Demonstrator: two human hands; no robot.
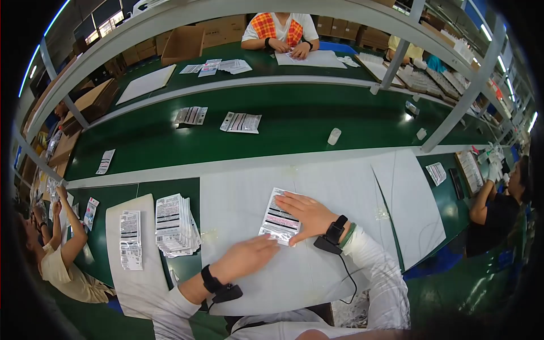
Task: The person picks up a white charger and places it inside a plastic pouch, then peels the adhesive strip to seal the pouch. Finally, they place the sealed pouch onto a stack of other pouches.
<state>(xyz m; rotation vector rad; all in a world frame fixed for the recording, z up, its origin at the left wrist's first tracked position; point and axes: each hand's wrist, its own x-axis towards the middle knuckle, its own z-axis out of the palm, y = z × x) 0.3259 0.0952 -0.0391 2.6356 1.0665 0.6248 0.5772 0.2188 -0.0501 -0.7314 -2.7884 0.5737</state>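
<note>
A flat silvery packet (276,218) with printed lines lies on the white sheet in front of me. My right hand (310,216) rests flat across its upper right part, fingers stretched out. At the packet's lower edge is my left hand (249,259), its fingers straight and close together, the tips touching or almost touching the packet. Neither hand grips anything. To the left stands a fanned pile of similar packets (174,224). Farther left, more packets (131,241) lie on a white board (148,294). Each wrist wears a black band with a small box.
White sheets (340,181) cover my bench. Beyond its rail, a green belt (294,124) carries loose packets (241,122) and a small white piece (334,136). Metal posts (462,107) rise at the right. Other people work opposite (280,37), at left (65,249) and right (496,209).
</note>
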